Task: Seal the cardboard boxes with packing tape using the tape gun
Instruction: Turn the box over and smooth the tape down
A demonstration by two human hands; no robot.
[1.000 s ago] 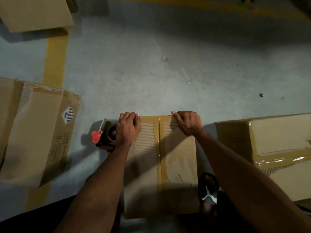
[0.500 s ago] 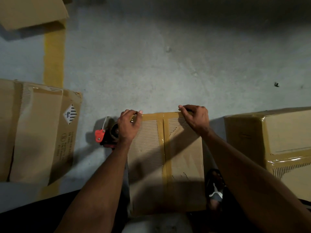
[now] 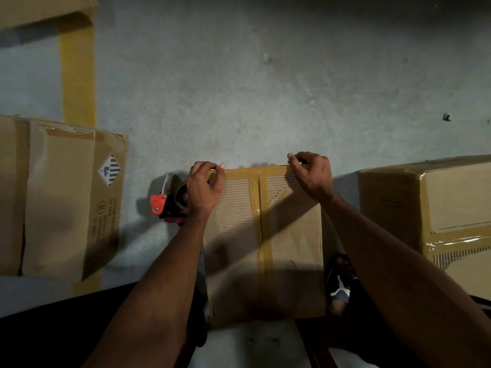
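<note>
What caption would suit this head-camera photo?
Both hands, left and right, grip the taped box's far edge; tape gun rests beside it.

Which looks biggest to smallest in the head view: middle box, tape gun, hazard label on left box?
1. Middle box
2. Tape gun, though the left hand hides part of it
3. Hazard label, close to the gun's visible part; that order is unsure

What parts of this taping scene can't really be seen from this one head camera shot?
- Tape gun: the left hand and wrist cover its roll and handle.
- Far face of the middle box: turned away, so how far the tape runs down it is hidden.
- Left box and right box: cut off by the frame edges.
- Print on the left box: too small to read.
</note>
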